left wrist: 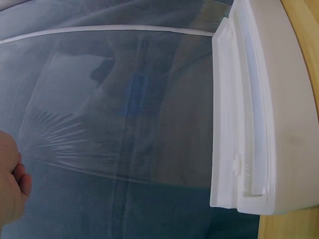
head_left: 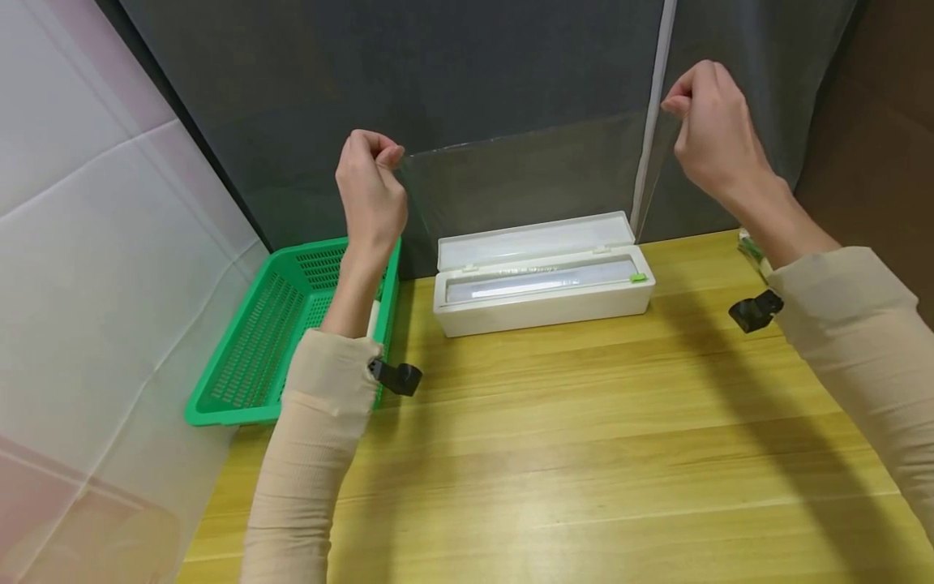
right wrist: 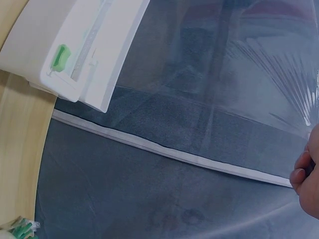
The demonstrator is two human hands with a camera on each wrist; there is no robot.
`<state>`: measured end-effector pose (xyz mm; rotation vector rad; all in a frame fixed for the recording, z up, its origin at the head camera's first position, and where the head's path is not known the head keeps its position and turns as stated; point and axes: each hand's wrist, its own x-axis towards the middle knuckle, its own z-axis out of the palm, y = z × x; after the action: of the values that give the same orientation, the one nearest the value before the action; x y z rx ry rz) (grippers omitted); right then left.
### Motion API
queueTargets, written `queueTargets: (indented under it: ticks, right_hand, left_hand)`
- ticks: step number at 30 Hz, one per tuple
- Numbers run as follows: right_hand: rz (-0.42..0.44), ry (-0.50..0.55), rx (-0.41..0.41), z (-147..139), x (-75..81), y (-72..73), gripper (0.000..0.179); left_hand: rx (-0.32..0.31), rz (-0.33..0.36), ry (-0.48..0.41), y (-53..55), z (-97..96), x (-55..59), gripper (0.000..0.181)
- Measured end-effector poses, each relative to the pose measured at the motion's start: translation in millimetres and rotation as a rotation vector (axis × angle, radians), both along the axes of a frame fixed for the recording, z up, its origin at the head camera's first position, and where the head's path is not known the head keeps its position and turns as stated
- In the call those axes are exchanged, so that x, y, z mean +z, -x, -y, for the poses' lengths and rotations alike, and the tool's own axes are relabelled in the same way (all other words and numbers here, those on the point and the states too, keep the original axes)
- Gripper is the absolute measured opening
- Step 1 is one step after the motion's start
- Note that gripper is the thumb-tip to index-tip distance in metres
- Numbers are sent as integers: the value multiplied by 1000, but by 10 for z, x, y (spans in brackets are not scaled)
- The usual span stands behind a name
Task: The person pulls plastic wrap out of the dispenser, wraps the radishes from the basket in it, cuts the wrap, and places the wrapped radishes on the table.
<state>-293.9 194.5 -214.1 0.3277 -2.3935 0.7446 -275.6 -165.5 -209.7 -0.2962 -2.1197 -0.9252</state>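
A clear sheet of plastic wrap (head_left: 525, 166) is stretched between both raised hands, its top edge nearly level. My left hand (head_left: 370, 191) pinches one upper corner, and my right hand (head_left: 718, 138) pinches the other. Fan-shaped creases in the plastic wrap (left wrist: 60, 132) run out from the left fingers; similar creases in the plastic wrap (right wrist: 279, 74) spread from the right fingers. Below hangs the sheet's lower part, over a white wrap dispenser box (head_left: 547, 304) with its lid (head_left: 536, 239) raised. A green slide cutter (head_left: 638, 277) sits at the right end of the box.
A green basket (head_left: 241, 349) stands left, partly behind the left forearm, with something pale inside. Near the right sleeve lies a wrapped green-and-white item (head_left: 751, 247), partly hidden. Dark fabric with a white strip (head_left: 653, 122) rises behind the wooden table (head_left: 554, 454).
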Motion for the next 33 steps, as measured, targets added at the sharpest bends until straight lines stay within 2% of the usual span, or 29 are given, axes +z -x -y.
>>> queueTargets:
  ticks: [4,14,18,25,33]
  right_hand:
    - [7,11,2,0,13,-18,26]
    - [-41,37,48,-18,-50,-107,30]
    - [-22,38,63,-30,-66,-189,29]
    - [-45,47,98,-20,-109,-361,28]
    - [-63,85,132,23,-184,-524,23]
  left_hand:
    - [-17,-44,-5,-8,1,-9,18]
    - [-35,-89,-10,-85,30,-87,19]
    - [-44,-106,9,-138,42,-120,21]
    - [-44,-114,30,-256,66,-170,24]
    - [-51,-134,4,-366,104,-252,25]
